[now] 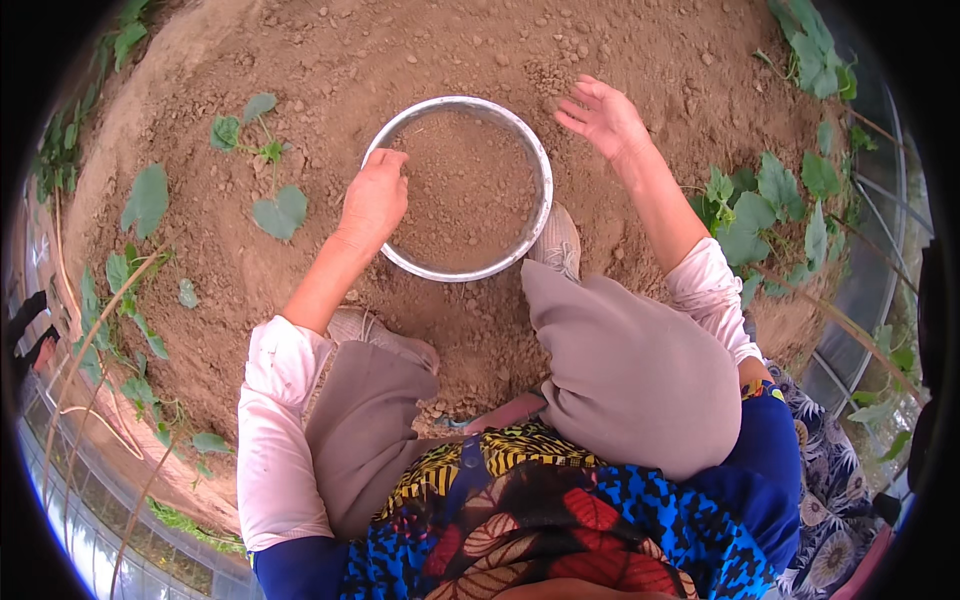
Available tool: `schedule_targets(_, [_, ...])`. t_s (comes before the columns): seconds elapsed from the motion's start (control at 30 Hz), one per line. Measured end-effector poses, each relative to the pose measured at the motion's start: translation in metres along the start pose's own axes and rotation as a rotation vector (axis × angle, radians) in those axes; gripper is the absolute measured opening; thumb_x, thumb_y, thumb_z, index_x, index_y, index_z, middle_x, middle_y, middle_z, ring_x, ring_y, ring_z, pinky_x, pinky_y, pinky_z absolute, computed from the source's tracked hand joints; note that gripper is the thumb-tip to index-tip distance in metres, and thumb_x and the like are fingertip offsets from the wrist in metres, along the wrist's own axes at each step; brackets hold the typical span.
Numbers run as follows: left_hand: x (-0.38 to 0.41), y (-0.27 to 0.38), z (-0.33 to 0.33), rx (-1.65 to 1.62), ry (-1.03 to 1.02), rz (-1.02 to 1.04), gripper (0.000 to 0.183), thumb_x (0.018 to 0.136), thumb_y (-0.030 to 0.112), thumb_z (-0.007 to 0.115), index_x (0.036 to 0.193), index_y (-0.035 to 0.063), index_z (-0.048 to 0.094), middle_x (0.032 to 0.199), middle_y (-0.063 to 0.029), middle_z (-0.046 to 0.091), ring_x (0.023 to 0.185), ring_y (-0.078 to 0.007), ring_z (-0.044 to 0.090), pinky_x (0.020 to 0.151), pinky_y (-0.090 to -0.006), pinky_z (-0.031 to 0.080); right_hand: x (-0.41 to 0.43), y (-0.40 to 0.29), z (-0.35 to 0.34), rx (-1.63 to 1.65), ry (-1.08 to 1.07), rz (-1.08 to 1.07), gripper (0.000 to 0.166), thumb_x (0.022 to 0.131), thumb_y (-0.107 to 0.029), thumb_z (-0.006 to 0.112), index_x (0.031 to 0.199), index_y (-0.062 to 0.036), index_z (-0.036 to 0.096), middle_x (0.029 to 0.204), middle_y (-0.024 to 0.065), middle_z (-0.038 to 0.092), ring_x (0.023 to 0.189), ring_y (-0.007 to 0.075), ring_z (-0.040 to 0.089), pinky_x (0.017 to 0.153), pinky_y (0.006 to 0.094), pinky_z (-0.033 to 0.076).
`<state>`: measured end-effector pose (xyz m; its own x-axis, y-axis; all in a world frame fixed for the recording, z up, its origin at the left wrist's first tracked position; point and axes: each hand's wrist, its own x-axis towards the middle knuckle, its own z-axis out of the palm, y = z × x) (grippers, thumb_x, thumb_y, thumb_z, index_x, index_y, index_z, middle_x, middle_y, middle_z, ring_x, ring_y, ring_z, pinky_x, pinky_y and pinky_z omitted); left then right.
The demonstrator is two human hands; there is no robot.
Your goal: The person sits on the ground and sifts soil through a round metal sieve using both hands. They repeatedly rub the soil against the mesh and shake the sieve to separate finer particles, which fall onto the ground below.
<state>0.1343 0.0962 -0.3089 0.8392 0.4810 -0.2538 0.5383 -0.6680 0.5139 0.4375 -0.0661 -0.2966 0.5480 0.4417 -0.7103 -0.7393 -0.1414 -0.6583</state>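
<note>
A round metal basin (546, 180) stands on the ground between my feet, with loose brown soil (466, 191) in it. My left hand (375, 196) grips the basin's left rim, its fingers curled over the edge. To the right of the basin, my right hand (600, 120) is held over the ground with its fingers apart and nothing in it. Crumbly clods of soil (551, 79) lie near its fingertips.
A young vine plant with broad leaves (280, 211) grows left of the basin. Another leafy plant (750, 217) is beside my right forearm. My shoes (559, 244) flank the basin's near side. Thin stakes (112, 307) lean at the left, and a person's hand (45, 352) shows at the far left.
</note>
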Motion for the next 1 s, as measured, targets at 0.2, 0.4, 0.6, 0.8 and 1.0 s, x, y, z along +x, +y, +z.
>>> schedule_targets(0.2, [0.026, -0.013, 0.021, 0.153, 0.138, 0.249, 0.036, 0.087, 0.0, 0.048, 0.123, 0.001, 0.051, 0.123, -0.0143, 0.054, 0.111, -0.0325, 0.057, 0.088, -0.0425, 0.053, -0.01, 0.037, 0.029, -0.982, -0.41, -0.389, 0.037, 0.089, -0.002, 0.051, 0.125, -0.0006, 0.055, 0.119, 0.0128, 0.059, 0.105, 0.0222, 0.06, 0.091, 0.0338, 0.051])
schedule_targets(0.4, [0.006, 0.004, 0.026, 0.444, -0.098, 0.06, 0.047, 0.085, 0.001, 0.051, 0.131, -0.0027, 0.043, 0.116, -0.0167, 0.051, 0.108, -0.0327, 0.055, 0.086, -0.038, 0.054, -0.007, 0.097, 0.04, -1.882, -0.523, -1.158, 0.049, 0.079, -0.004, 0.06, 0.127, 0.0004, 0.052, 0.122, 0.0151, 0.053, 0.113, 0.0283, 0.054, 0.096, 0.0364, 0.047])
schedule_targets(0.6, [-0.061, 0.019, 0.031, 0.323, -0.231, 0.055, 0.063, 0.077, -0.003, 0.058, 0.136, -0.0065, 0.036, 0.114, -0.0209, 0.048, 0.104, -0.0362, 0.055, 0.085, -0.0385, 0.054, -0.056, 0.114, 0.008, -2.076, -0.502, -0.722, 0.052, 0.078, -0.003, 0.061, 0.128, 0.0002, 0.048, 0.118, 0.016, 0.049, 0.108, 0.0339, 0.054, 0.09, 0.0398, 0.05])
schedule_targets(0.8, [-0.061, 0.053, 0.066, 0.053, -0.181, 0.116, 0.068, 0.079, -0.001, 0.057, 0.142, 0.0002, 0.03, 0.113, -0.0199, 0.047, 0.102, -0.037, 0.06, 0.077, -0.0443, 0.056, -0.08, 0.135, 0.002, -1.649, -0.527, -0.533, 0.056, 0.074, 0.005, 0.06, 0.128, -0.0057, 0.048, 0.117, 0.0186, 0.048, 0.099, 0.0362, 0.06, 0.086, 0.0429, 0.052])
schedule_targets(1.0, [-0.036, 0.076, 0.082, -0.251, -0.087, -0.035, 0.068, 0.075, 0.003, 0.069, 0.135, 0.002, 0.035, 0.111, -0.0198, 0.05, 0.093, -0.0391, 0.061, 0.077, -0.0431, 0.053, -0.062, 0.145, 0.001, -1.14, -0.656, -0.493, 0.054, 0.076, 0.003, 0.057, 0.128, -0.0052, 0.051, 0.121, 0.0183, 0.051, 0.102, 0.0349, 0.06, 0.092, 0.0413, 0.05])
